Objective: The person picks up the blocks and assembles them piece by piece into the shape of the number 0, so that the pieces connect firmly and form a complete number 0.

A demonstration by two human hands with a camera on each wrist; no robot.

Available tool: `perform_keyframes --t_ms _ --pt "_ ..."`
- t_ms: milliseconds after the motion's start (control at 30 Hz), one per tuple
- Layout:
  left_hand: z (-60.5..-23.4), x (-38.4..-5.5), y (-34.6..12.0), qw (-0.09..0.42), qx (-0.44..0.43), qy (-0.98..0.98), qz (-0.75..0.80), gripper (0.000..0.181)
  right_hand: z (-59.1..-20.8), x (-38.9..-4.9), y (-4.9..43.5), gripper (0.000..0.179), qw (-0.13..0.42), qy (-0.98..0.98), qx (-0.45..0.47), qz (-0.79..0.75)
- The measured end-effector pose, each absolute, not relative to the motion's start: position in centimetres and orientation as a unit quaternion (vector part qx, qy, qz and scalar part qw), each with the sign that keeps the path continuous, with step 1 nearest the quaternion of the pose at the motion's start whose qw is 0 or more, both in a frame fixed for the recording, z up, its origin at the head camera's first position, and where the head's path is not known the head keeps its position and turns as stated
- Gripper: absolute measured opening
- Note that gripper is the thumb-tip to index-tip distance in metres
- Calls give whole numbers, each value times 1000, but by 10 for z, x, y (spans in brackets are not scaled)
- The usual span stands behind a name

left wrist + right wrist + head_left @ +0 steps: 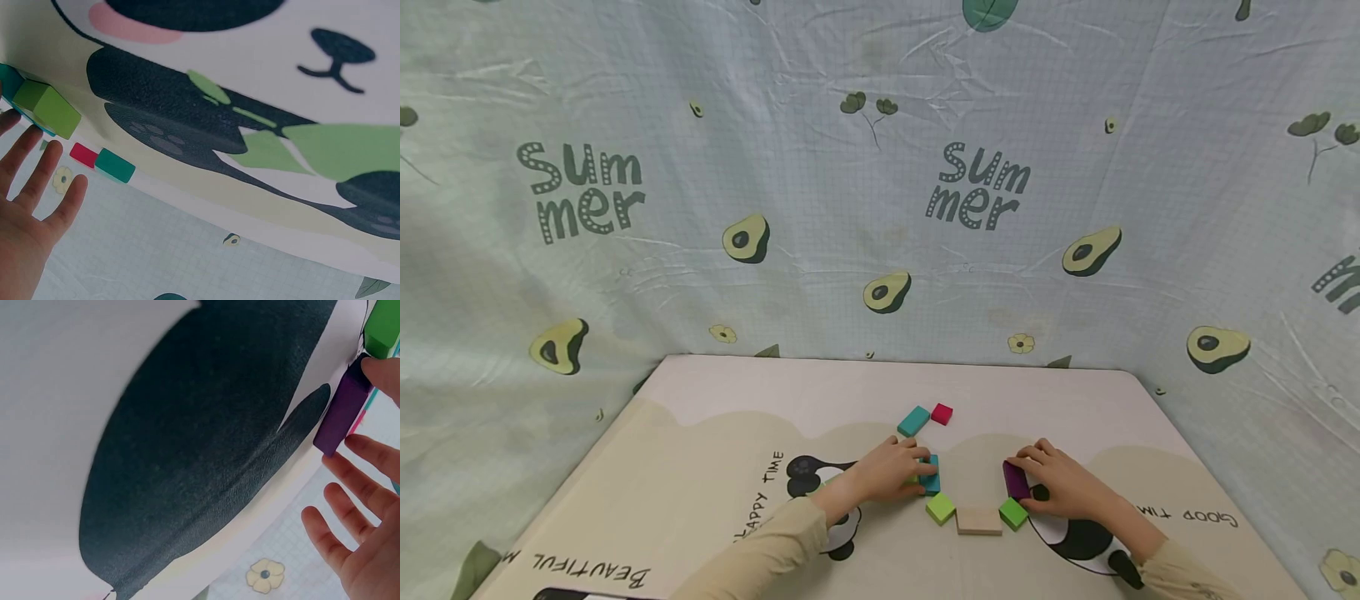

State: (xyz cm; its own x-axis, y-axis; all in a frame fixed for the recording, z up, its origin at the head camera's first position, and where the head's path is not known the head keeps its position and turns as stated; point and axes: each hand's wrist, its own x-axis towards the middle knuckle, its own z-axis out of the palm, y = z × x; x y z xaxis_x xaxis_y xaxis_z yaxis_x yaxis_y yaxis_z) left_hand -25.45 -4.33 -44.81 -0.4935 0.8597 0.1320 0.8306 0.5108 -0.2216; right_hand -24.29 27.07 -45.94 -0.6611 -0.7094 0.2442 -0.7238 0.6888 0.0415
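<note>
My left hand [891,471] holds a teal block [932,475] by its ends between thumb and fingers. A light green block [49,107] lies against that teal block, partly hidden by the hand in the head view. My right hand [1060,479] pinches a purple block [1016,480] between thumb and index finger, its other fingers spread apart [350,512]. A green block [1013,513] touches the purple block's near end. Between the hands, a plain wooden block [979,522] lies flat, with a lime green block [940,508] at its left corner.
Farther back on the table [722,483] lie another teal block [913,421] and a small red block [942,413], close together. Panda drawings and lettering cover the tabletop. A cloth printed with avocados [887,292] hangs behind and beside it.
</note>
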Motion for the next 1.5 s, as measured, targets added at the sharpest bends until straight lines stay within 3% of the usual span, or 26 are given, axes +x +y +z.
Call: perform_keyframes --t_ms 233,1267,1500 --pt "-447 -254 -43 103 -485 -866 69 31 -457 -240 271 50 103 -918 382 33" --pt "-447 -253 -43 101 -483 -867 70 32 -459 -240 275 44 161 -902 401 -1" --pt "-448 -255 -43 109 -491 -862 63 32 -458 -240 275 41 142 -904 402 -1"
